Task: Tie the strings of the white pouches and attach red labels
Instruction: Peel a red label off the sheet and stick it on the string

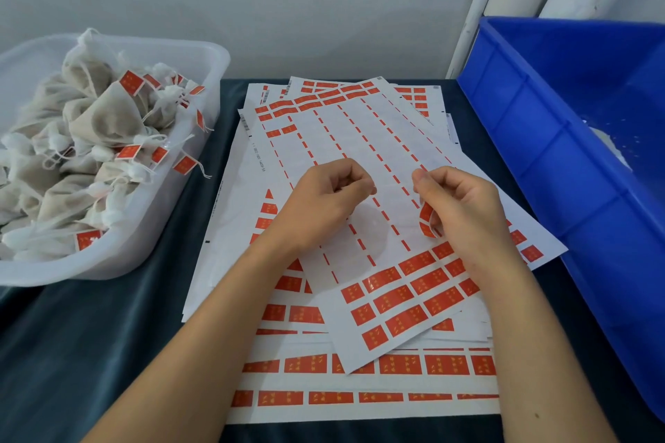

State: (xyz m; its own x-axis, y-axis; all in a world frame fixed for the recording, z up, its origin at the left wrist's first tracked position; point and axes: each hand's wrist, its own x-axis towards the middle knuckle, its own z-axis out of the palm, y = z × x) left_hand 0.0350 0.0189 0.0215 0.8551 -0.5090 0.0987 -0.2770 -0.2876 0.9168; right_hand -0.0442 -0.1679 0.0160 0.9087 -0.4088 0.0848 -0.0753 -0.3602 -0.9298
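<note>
Several sheets of red labels point(403, 295) lie stacked in the middle of the table. My right hand point(460, 205) hovers over the top sheet and pinches a peeled, curled red label point(427, 223) between thumb and fingers. My left hand point(324, 205) hangs just left of it, above the same sheet, its fingers curled with nothing visible in them. At the left, white pouches point(100, 119) with tied strings and red labels fill a clear plastic tub point(201, 57). No pouch is in either hand.
A big blue plastic bin point(561, 140) stands at the right, its edge close to my right hand. A dark cloth point(108, 334) covers the table. A pale wall is behind, with white pipes at the upper right.
</note>
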